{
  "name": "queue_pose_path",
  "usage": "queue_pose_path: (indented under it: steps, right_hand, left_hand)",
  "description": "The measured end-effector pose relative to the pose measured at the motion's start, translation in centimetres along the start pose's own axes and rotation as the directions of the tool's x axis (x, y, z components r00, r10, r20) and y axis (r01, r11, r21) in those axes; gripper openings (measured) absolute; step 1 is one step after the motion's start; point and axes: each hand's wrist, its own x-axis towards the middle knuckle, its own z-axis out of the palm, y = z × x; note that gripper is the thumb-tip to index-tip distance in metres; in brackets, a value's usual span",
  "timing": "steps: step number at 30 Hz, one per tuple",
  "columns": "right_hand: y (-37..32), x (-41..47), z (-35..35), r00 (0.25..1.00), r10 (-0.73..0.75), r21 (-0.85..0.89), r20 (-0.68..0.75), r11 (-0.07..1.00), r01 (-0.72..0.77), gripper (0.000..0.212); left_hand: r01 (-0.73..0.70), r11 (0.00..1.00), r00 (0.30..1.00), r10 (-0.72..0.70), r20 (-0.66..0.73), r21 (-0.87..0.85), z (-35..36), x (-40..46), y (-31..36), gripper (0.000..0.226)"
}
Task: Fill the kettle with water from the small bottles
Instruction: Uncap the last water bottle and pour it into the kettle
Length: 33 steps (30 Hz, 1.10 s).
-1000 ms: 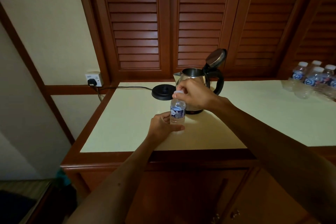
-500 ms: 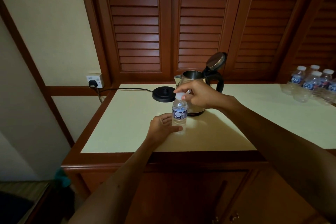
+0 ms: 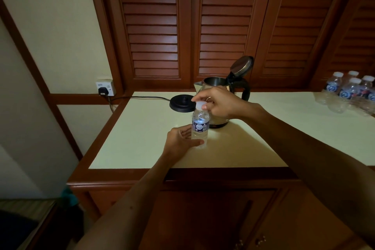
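A small clear water bottle [image 3: 200, 126] with a blue label stands upright on the pale counter [image 3: 142, 138]. My left hand [image 3: 181, 140] grips its lower half from the left. My right hand [image 3: 218, 102] pinches the white cap [image 3: 200, 105] on top of the bottle. Just behind stands the steel kettle [image 3: 215, 84] with its lid [image 3: 241, 65] flipped open and its black handle to the right; my right hand hides much of its body.
The black kettle base [image 3: 181, 103] sits left of the kettle, its cord running to a wall socket [image 3: 105, 88]. Several more small bottles [image 3: 351, 91] stand at the counter's far right. Louvred wooden doors rise behind the counter.
My right hand has shifted from covering the cap to pinching it at the side, so the cap now shows. The bottle and left hand have stayed in place.
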Motion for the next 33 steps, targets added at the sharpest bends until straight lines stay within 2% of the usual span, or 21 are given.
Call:
queue_pose_path:
  steps: [3, 8, 10, 12, 14, 17, 20, 22, 24, 26, 30, 33]
  right_hand:
    - [0.0, 0.1, 0.5, 1.000, -0.020, 0.099, 0.008, 0.995, 0.019, 0.049]
    - [-0.3, 0.3, 0.5, 0.999, 0.018, 0.161, 0.032, 0.987, -0.023, 0.062]
    - [-0.2, 0.3, 0.2, 1.000, 0.029, 0.135, -0.009, 0.990, -0.028, 0.048]
    - [0.1, 0.6, 0.0, 0.999, 0.015, 0.001, -0.039, 1.000, -0.015, 0.030]
    - [0.5, 0.7, 0.1, 0.999, 0.008, -0.092, -0.031, 0.996, -0.011, 0.026]
    - [0.9, 0.7, 0.3, 0.999, 0.003, -0.075, -0.037, 0.997, -0.006, 0.023]
    - [0.7, 0.4, 0.4, 0.995, -0.001, 0.034, -0.103, 0.999, 0.004, 0.033]
    - [0.7, 0.1, 0.3, 0.975, 0.035, 0.146, -0.221, 0.989, -0.003, 0.036]
    - [1.3, -0.7, 0.6, 0.927, 0.134, 0.271, -0.350, 0.962, -0.036, 0.035]
    - [2.9, -1.9, 1.6, 0.892, 0.236, 0.320, -0.385, 0.941, -0.111, 0.034]
    - [7.1, -5.0, 5.0, 0.910, 0.373, 0.279, -0.182, 0.907, -0.316, 0.024]
    - [9.7, -6.5, 7.3, 0.905, 0.420, 0.112, -0.071, 0.904, -0.412, 0.034]
  left_hand:
    - [-0.003, 1.000, 1.000, 0.003, 0.006, -0.001, 0.0, 0.1, -0.1, 0.056]
    - [-0.019, 0.999, 1.000, 0.019, 0.000, 0.032, 0.0, 0.1, -0.2, 0.055]
    - [-0.021, 0.999, 1.000, 0.021, 0.001, 0.045, 0.0, 0.1, -0.2, 0.055]
    - [-0.017, 0.998, 1.000, 0.017, 0.000, 0.057, 0.0, 0.2, -0.2, 0.056]
    - [-0.008, 0.998, 1.000, 0.008, 0.003, 0.067, 0.0, 0.2, -0.1, 0.055]
    - [-0.008, 0.998, 1.000, 0.008, 0.005, 0.070, 0.0, 0.1, 0.0, 0.054]
    - [-0.011, 0.996, 1.000, 0.011, 0.002, 0.087, 0.1, 0.0, 0.2, 0.054]
    - [-0.010, 0.993, 1.000, 0.010, -0.001, 0.116, 0.1, 0.0, 0.2, 0.056]
    - [-0.013, 0.989, 1.000, 0.013, -0.002, 0.146, 0.1, 0.0, 0.3, 0.055]
    - [-0.026, 0.988, 1.000, 0.026, -0.003, 0.155, 0.1, 0.0, 0.2, 0.053]
    - [-0.024, 0.980, 1.000, 0.026, -0.006, 0.197, 0.1, 0.0, -0.1, 0.060]
    - [0.002, 0.978, 1.000, 0.005, -0.031, 0.209, 0.2, 0.1, 0.0, 0.063]
